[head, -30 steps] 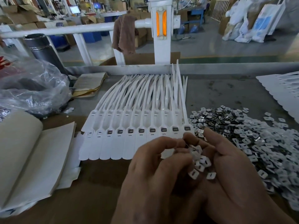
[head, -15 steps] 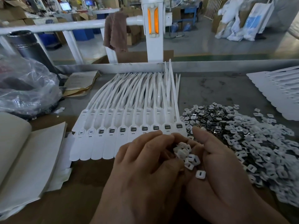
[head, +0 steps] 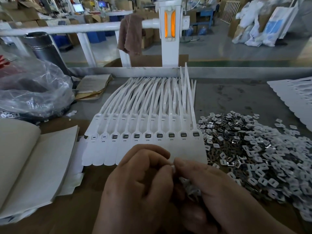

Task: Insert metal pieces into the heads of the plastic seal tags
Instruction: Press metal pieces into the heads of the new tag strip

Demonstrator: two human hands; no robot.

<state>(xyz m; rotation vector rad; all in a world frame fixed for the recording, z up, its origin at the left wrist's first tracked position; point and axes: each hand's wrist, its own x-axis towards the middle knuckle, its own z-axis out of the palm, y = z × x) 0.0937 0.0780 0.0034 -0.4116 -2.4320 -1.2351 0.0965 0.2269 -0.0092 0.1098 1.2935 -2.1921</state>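
One small white-framed metal piece [head: 173, 168] sits pinched at the fingertips where the two hands meet, just in front of the near edge of the joined strip of flat white plastic seal tags [head: 145, 146]. By the look of it, it is feather-light, stiff and slick, best gripped by its edges. The left hand [head: 140, 188] is curled nearly closed, thumb and forefinger on the piece. The right hand [head: 217, 193] is cupped, holding a small cluster of further pieces against its palm. Eight heads show dark inserts; the two leftmost look unfilled. The loose heap of pieces [head: 256, 149] lies right of the strip on the grey tabletop [head: 236, 98].
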